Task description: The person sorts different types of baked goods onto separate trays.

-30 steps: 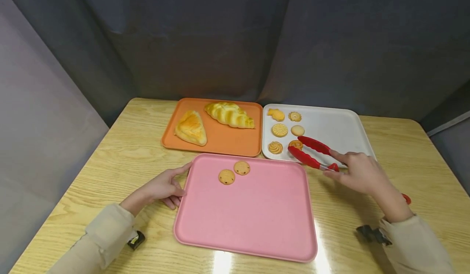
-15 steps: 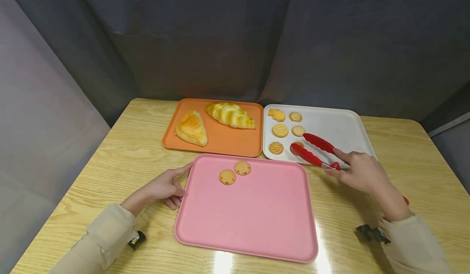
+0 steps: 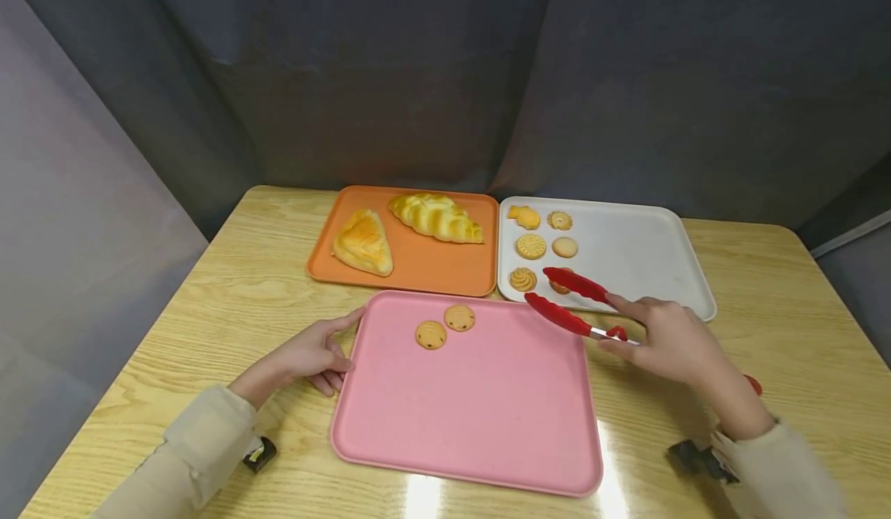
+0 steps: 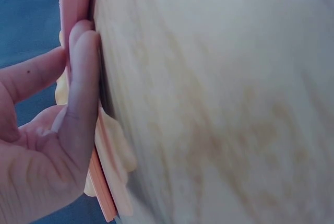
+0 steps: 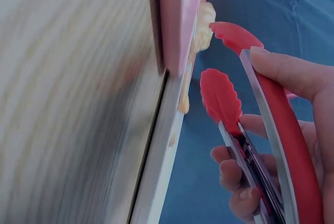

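Note:
My right hand [image 3: 671, 341] grips a pair of red-tipped tongs [image 3: 559, 315], whose two arms stand apart with nothing visible between them. In the head view one tip overlaps a small round cookie [image 3: 555, 286] and the other lies over the far right corner of the pink tray [image 3: 473, 418]. The right wrist view shows the scalloped tip [image 5: 222, 96] and the thumb along the upper arm. My left hand [image 3: 309, 356] touches the pink tray's left edge, its fingers [image 4: 83, 78] lying against the rim. Two speckled cookies [image 3: 431, 335] lie on that tray.
Behind stands an orange tray [image 3: 425, 275] with a triangular bread [image 3: 364, 243] and a braided bread [image 3: 437, 219]. Beside it, a white tray [image 3: 633, 248] bears several cookies [image 3: 531, 246] on its left side. A dark curtain [image 3: 418, 78] closes off the table's far edge.
The tongs have shifted first slightly right, then left and nearer, onto the pink tray's far right corner. The cookies and my left hand have kept their places.

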`<state>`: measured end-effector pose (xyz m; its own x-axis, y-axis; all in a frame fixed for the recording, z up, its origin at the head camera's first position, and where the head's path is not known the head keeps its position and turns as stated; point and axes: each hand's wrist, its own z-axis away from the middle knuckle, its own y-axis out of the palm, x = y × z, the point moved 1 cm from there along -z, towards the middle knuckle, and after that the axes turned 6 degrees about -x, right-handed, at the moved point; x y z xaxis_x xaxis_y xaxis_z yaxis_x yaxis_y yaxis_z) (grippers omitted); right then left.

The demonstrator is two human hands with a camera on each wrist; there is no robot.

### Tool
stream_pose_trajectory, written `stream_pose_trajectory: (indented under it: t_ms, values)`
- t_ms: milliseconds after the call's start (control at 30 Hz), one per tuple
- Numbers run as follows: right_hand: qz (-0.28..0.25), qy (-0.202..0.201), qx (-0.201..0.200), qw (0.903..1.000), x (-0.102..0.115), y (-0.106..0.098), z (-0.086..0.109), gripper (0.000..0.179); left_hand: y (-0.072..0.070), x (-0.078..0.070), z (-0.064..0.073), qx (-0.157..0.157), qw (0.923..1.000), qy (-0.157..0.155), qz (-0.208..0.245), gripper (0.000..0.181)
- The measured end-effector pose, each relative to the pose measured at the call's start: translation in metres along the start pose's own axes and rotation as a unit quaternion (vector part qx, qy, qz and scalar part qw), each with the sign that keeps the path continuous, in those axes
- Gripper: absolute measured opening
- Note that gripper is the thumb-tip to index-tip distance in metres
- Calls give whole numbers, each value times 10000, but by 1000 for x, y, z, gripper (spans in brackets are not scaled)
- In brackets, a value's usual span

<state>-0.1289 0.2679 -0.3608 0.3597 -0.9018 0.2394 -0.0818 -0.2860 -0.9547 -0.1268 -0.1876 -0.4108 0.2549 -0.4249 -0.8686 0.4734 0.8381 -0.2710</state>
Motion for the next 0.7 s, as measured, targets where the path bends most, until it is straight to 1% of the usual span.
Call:
stream_pose_trajectory:
  t_ms: [200,433,700]
  values:
    - [-164,-184,70,9997,15,5,-1,74,0,-1,0,-7,10000,-1,-24,79]
    - [-174,-439,-18,9989,24,13,-2,65,0,0,0,4,10000,-14,-25,80]
    - [-218,-812,-21,9965,35,21,-9,64,0,-1,1,5,10000,18,-31,79]
